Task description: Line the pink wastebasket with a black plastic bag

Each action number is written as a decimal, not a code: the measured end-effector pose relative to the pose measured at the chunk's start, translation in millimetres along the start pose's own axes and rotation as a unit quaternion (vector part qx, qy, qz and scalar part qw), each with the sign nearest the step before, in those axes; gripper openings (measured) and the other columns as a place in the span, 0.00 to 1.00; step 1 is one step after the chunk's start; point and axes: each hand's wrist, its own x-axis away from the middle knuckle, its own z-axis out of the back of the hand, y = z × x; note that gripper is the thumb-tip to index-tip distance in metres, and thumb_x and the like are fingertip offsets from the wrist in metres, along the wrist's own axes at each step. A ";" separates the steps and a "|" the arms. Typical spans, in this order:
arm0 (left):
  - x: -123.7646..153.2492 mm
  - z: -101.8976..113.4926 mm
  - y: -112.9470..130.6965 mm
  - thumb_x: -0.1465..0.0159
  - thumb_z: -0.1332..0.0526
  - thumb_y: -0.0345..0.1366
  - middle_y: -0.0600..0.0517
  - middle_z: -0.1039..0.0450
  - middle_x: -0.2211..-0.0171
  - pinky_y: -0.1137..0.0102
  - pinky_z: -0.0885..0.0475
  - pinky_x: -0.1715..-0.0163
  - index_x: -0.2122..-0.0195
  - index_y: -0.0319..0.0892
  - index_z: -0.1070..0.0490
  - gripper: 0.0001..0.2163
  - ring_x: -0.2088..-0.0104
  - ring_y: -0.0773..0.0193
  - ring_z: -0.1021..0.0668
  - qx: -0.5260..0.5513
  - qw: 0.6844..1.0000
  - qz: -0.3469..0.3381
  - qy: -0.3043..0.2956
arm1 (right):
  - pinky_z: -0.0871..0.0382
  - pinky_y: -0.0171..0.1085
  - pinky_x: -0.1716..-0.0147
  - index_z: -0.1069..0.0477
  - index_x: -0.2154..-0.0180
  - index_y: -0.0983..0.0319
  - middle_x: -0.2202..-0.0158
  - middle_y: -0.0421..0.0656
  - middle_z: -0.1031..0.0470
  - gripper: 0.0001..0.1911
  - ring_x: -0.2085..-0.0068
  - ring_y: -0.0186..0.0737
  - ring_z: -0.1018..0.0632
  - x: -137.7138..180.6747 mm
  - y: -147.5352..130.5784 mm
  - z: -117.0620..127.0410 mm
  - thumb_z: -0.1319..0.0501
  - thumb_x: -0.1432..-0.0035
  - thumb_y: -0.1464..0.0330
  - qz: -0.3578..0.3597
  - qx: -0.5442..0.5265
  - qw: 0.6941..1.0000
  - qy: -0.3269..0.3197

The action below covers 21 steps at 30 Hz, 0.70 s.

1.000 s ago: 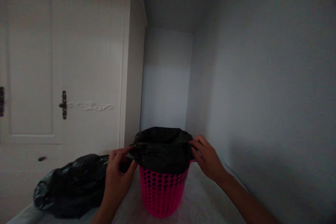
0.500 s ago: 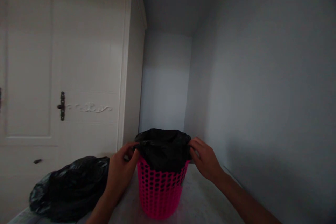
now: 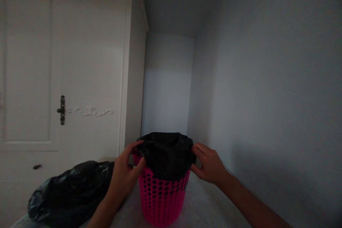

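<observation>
A pink perforated plastic bin point(image 3: 160, 199) stands on a pale surface point(image 3: 203, 206) in front of me. A black bin liner point(image 3: 165, 155) sits in it and is folded over the rim. My left hand point(image 3: 125, 171) pinches the liner's edge on the bin's left side. My right hand point(image 3: 210, 165) grips the liner's edge on the right side, fingers curled over the rim. The inside of the bin is hidden by the liner.
A filled black rubbish bag point(image 3: 72, 192) lies on the surface to the left of the bin. A white wardrobe door point(image 3: 64, 71) with a dark handle point(image 3: 62, 110) rises behind it. A grey wall point(image 3: 267, 96) runs close along the right.
Both hands have shifted along the rim with the liner's edge, and more pink rim now shows at the left. The view has drifted slightly.
</observation>
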 end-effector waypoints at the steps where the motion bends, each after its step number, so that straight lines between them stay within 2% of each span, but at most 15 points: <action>1: -0.6 -0.4 1.3 0.39 0.35 0.44 0.47 0.16 0.56 0.59 0.22 0.52 0.46 0.44 0.23 0.21 0.55 0.51 0.17 -0.006 1.000 -0.004 -0.005 | 0.28 0.41 0.66 0.29 0.62 0.57 0.63 0.49 0.21 0.11 0.64 0.47 0.21 -0.4 -0.4 -0.1 0.36 0.37 0.57 0.004 0.010 1.000 0.000; 6: -1.8 -0.8 7.6 0.39 0.35 0.45 0.44 0.18 0.49 0.56 0.24 0.47 0.41 0.43 0.27 0.25 0.50 0.49 0.17 -0.009 1.000 -0.017 -0.015 | 0.30 0.41 0.69 0.28 0.62 0.59 0.64 0.49 0.22 0.15 0.66 0.47 0.22 -2.1 -3.2 -0.7 0.36 0.38 0.53 0.017 0.048 0.999 -0.011; 9: -2.7 -1.5 9.5 0.34 0.39 0.49 0.42 0.19 0.47 0.57 0.23 0.47 0.38 0.43 0.30 0.26 0.48 0.49 0.17 0.030 0.999 0.013 -0.006 | 0.32 0.40 0.70 0.27 0.63 0.60 0.66 0.49 0.23 0.18 0.66 0.46 0.22 -3.2 -4.7 -0.9 0.36 0.38 0.51 0.001 0.025 1.000 -0.008; 12: -8.5 -2.9 9.2 0.32 0.42 0.55 0.43 0.17 0.52 0.57 0.22 0.53 0.36 0.42 0.32 0.29 0.52 0.50 0.16 0.056 0.996 0.064 0.017 | 0.33 0.39 0.69 0.28 0.66 0.59 0.69 0.45 0.24 0.17 0.68 0.43 0.23 -8.0 -6.0 0.6 0.39 0.34 0.53 -0.059 -0.008 0.998 -0.001; 15: -20.1 -5.3 3.0 0.35 0.40 0.57 0.45 0.17 0.61 0.58 0.21 0.59 0.35 0.38 0.35 0.34 0.60 0.51 0.15 0.064 0.993 0.101 0.025 | 0.29 0.40 0.66 0.27 0.67 0.58 0.69 0.43 0.25 0.16 0.67 0.43 0.22 -17.0 -3.7 2.1 0.44 0.29 0.58 -0.133 -0.051 0.990 0.010; 18: -34.7 -8.3 -12.5 0.39 0.36 0.55 0.45 0.16 0.62 0.56 0.21 0.58 0.36 0.38 0.34 0.36 0.60 0.49 0.15 0.044 0.992 0.113 0.024 | 0.22 0.44 0.60 0.23 0.63 0.58 0.64 0.45 0.21 0.12 0.62 0.45 0.19 -25.6 8.5 -1.5 0.43 0.30 0.61 -0.178 -0.124 0.975 0.049; 21: -49.8 -10.8 -34.7 0.42 0.35 0.51 0.48 0.16 0.66 0.57 0.22 0.59 0.38 0.39 0.31 0.33 0.63 0.49 0.14 0.000 0.992 0.128 0.006 | 0.19 0.49 0.51 0.20 0.56 0.57 0.52 0.49 0.18 0.10 0.54 0.48 0.16 -29.5 31.6 -13.2 0.39 0.35 0.65 -0.197 -0.189 0.957 0.096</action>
